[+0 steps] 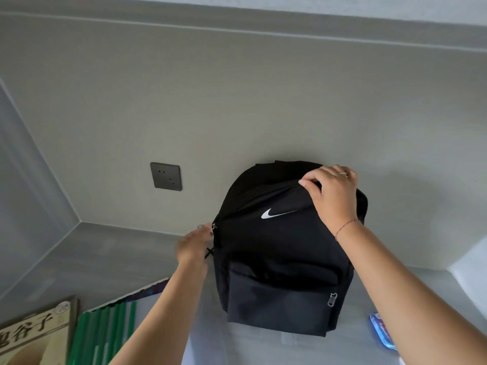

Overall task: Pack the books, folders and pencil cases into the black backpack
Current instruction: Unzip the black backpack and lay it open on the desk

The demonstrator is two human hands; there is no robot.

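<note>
The black backpack [279, 248] with a white swoosh stands upright on the grey table against the wall. My right hand [332, 192] pinches the fabric at its top. At the bag's left side my left hand [193, 246] holds the main zipper pull, which sits low on that side. A beige book [34, 335] with black characters lies at the bottom left. Beside it are a green striped folder [102, 335] and a dark folder edge [147, 289]. A blue pencil case [382, 331] peeks out under my right forearm.
A grey wall socket [166, 176] sits on the wall left of the bag. The grey table [110, 256] meets the walls in a corner at the left. A pale surface [469, 267] rises at the right edge.
</note>
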